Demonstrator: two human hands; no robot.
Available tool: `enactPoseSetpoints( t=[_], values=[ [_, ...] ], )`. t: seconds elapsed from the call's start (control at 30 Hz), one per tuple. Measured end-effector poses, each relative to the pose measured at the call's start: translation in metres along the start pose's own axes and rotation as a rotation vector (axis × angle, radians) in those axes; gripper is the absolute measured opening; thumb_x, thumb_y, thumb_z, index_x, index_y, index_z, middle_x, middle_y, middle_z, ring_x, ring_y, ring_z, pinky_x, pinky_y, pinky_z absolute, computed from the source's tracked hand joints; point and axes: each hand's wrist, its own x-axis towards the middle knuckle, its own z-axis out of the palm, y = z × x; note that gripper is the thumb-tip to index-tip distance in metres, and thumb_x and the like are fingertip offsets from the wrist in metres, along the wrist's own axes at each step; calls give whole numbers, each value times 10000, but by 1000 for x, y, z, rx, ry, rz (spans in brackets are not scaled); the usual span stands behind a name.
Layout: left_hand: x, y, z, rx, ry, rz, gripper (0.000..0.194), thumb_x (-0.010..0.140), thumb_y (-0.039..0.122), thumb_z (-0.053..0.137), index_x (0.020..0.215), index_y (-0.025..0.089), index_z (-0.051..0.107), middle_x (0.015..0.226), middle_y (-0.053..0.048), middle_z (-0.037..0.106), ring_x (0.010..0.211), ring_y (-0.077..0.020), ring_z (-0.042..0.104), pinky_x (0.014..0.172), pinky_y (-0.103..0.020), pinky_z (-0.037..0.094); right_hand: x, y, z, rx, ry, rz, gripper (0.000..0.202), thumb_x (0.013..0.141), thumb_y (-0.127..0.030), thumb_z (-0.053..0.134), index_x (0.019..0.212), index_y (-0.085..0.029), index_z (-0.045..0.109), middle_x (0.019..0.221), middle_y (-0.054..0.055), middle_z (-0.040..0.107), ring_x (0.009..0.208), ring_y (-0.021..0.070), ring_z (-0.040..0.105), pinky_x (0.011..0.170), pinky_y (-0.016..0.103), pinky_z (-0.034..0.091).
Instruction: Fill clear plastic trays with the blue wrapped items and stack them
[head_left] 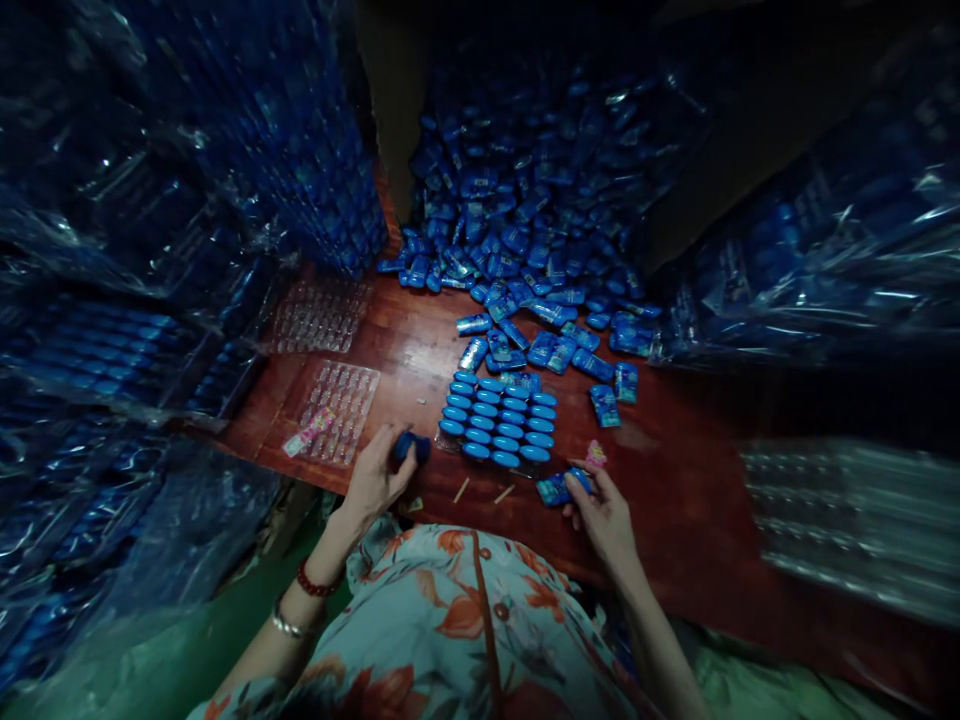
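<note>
My left hand is closed round a small dark blue container just above the table, left of the filled tray. My right hand pinches a blue labelled container near the table's front edge, thumb on top. Between the hands, a clear tray holds rows of blue containers standing on edge, their smooth blue sides up. A small pink wrapper lies just beyond my right fingers. Two thin tan strips rest on the table in front of the tray.
A big heap of blue containers spreads across the back. Empty clear blister trays lie at left, one with a pink packet on it. Stacked clear trays stand right. Plastic-wrapped stacks of filled trays rise on both sides.
</note>
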Motion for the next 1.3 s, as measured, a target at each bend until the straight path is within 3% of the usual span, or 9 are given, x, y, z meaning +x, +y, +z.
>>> enactPoseSetpoints(
  t=[0.1, 0.2, 0.37, 0.5, 0.63, 0.8, 1.0, 1.13, 1.3],
  values=[
    [-5, -11, -6, 95, 55, -115, 294, 871, 317, 459, 1070, 187, 631, 825, -27, 520, 708, -130, 530, 658, -251, 471, 1, -2, -1, 78, -38, 36, 586, 639, -553, 692, 1052, -175, 517, 518, -50, 566, 389, 97, 506, 356, 192, 386],
    [-9, -27, -10, 70, 18, -213, 326, 827, 388, 539, 1064, 192, 648, 889, -38, 513, 809, -159, 563, 719, -286, 497, 1, -7, -2, 154, -63, 84, 616, 592, -547, 721, 1044, -192, 499, 623, -34, 604, 483, 137, 599, 424, 236, 479],
    [-16, -33, -13, 73, -103, -76, 361, 822, 361, 551, 1143, 204, 604, 1134, -87, 542, 1051, -225, 555, 908, -385, 475, -4, -11, -9, 112, -132, 95, 557, 599, -509, 735, 1009, -200, 519, 753, 6, 642, 570, 157, 642, 499, 263, 525],
    [-19, -18, -15, 132, -75, 22, 306, 878, 361, 483, 1120, 220, 604, 1079, -70, 588, 984, -206, 591, 871, -349, 504, -13, -14, -7, -65, -97, -141, 365, 728, -428, 666, 998, -202, 573, 846, 41, 650, 637, 158, 644, 513, 255, 519],
    [-16, -7, -4, 164, -51, 137, 282, 906, 315, 448, 1135, 207, 572, 1032, -66, 587, 923, -178, 605, 814, -296, 515, -16, -14, 5, -420, -13, -659, 194, 827, -257, 580, 1013, -233, 629, 961, 56, 644, 882, 185, 630, 796, 331, 530],
    [-4, 0, 11, 370, -279, 205, 307, 928, 191, 343, 1192, 189, 499, 961, -66, 560, 811, -155, 591, 697, -256, 501, -10, -2, 7, -857, -125, -1046, 476, 850, -55, 393, 1265, -259, 507, 1083, 83, 605, 954, 166, 617, 783, 279, 536],
    [12, 19, 7, 770, -541, 356, 462, 765, 13, 460, 1217, 109, 444, 908, -75, 554, 799, -180, 566, 717, -282, 493, -2, -36, 0, -1154, -390, -1120, 545, 789, 23, 343, 1270, -188, 486, 1033, 101, 597, 842, 165, 621, 706, 276, 531],
    [14, 41, 18, 989, -548, 413, 349, 765, -5, 451, 1098, 84, 512, 874, -89, 565, 792, -189, 587, 694, -284, 494, 2, -62, 9, -1394, -527, -1036, 511, 783, 21, 388, 1234, -186, 509, 1004, 92, 593, 672, 136, 604, 563, 245, 484],
    [15, 57, 34, 1042, -503, 408, 236, 808, -13, 372, 939, 79, 545, 817, -113, 573, 734, -207, 596, 602, -283, 484, 7, -45, 13, -1403, -355, -1126, 411, 851, -50, 399, 1201, -206, 549, 928, 88, 610, 617, 123, 577, 557, 246, 462]
  ],
)
